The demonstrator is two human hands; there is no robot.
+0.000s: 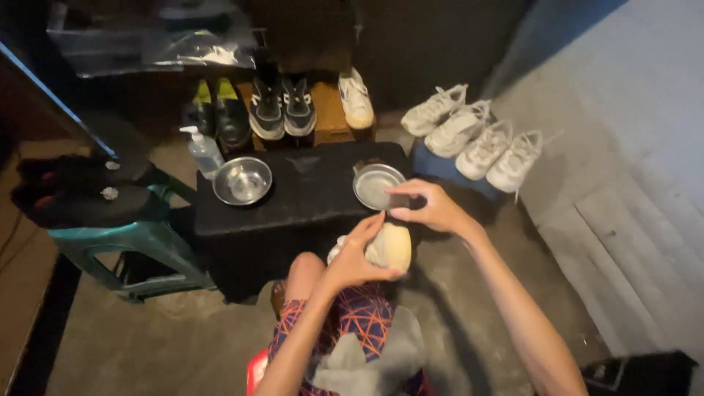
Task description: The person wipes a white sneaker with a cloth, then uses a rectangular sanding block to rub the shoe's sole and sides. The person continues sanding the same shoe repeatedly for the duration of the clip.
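Stools (139,242) of green plastic stand at the far left, dark footwear (73,192) piled on top, out of the way of the work. Next comes a clear pump bottle (204,152) at the back left corner of the black desk (293,213), and just beside it a steel bowl (242,180), both within easy reach of the seated person. Behind the desk, dark and striped shoes (282,108) sit in a row on a low shelf. Nearer the camera, the left hand (356,257) comes up from the lap, wrist bent, fingers curled over the top of a pale cream shoe (390,246), clasping it so it stays steady just off the desk's front edge, above the patterned knee. A second steel bowl (376,185) rests on the desk's right part, close above that shoe, likely kept there so the working hand can dip into it. The right hand (433,209) reaches in from the right with the forearm stretched long, thumb and fingers pinched on a small dark object (400,200) at the bowl's rim; what it is cannot be told. Farther right, four white sneakers (477,136) lie lined up on a blue stand by the grey wall.
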